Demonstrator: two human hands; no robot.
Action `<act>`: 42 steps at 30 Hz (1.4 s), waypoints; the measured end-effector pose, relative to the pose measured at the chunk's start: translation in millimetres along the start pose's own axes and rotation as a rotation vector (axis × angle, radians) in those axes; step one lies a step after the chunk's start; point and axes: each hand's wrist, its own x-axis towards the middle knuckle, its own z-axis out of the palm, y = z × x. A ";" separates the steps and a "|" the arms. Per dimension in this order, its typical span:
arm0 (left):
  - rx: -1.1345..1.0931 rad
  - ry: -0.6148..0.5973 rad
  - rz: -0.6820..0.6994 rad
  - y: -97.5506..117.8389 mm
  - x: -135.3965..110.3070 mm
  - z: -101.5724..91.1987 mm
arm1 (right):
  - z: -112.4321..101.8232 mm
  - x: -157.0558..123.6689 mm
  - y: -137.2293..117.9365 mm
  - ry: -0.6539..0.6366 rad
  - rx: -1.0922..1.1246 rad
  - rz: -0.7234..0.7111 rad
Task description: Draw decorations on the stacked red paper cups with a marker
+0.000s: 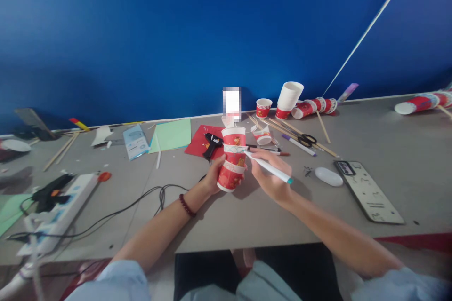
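Observation:
My left hand (214, 176) is wrapped round a stack of joined red and white paper cups (233, 157), held tilted slightly above the table. Pale blue-green curved lines show on the upper white band, and reddish marks on the lower one. Between the fingers of my right hand (271, 174) is a white marker (270, 168) with a green end, its tip at the upper white band. Behind the cups, a black glue gun (212, 145) lies on red paper (199, 137); its front is hidden by the cups.
Paper cups (287, 101), black scissors (306, 140), wooden sticks (323, 127) and a purple marker (298, 145) lie at the back right. A phone (369, 193) sits right. On the left are a power strip (67, 207), another glue gun (52, 193) and a black cord (141, 197).

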 end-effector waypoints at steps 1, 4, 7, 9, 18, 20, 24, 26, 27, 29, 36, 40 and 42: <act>-0.005 0.002 -0.005 0.2 0.0 0.1 | -0.1 -0.1 -0.1 0.004 0.008 0.002; -0.022 0.002 -0.003 0.3 -0.5 -0.2 | -0.7 -0.4 -0.1 0.010 0.049 0.052; -0.021 -0.011 0.045 -0.7 -1.8 -2.3 | -1.2 -1.1 1.0 0.020 0.099 0.139; -0.017 -0.014 0.044 -1.8 -2.8 -4.2 | -1.1 -1.9 2.2 0.026 0.123 0.172; -0.031 0.012 0.013 -0.3 -2.6 -0.4 | 1.0 -5.3 5.0 0.011 0.175 0.225; -0.012 -0.003 0.002 1.1 -3.0 0.7 | 0.5 -4.4 4.0 0.003 0.162 0.209; 0.010 -0.016 -0.026 2.5 -4.5 1.4 | -1.1 -1.9 -1.0 0.001 0.119 0.132; 0.010 -0.008 -0.019 2.2 -4.6 1.7 | -1.6 -1.0 -3.7 -0.005 0.096 0.097; 0.014 -0.004 -0.017 2.0 -4.5 2.0 | -1.7 -0.7 -4.7 -0.012 0.091 0.083; 0.023 -0.004 -0.022 1.6 -4.2 2.8 | -1.5 -0.3 -6.0 -0.028 0.093 0.059; 0.011 -0.010 -0.013 2.0 -5.7 6.1 | -0.1 -0.2 -5.4 -0.033 0.066 0.016; -0.002 -0.026 -0.005 2.0 -6.1 7.0 | 0.2 -0.6 -4.8 -0.035 0.072 0.015; -0.001 -0.026 -0.002 2.0 -5.9 7.0 | 0.3 -1.0 -4.4 -0.032 0.070 0.013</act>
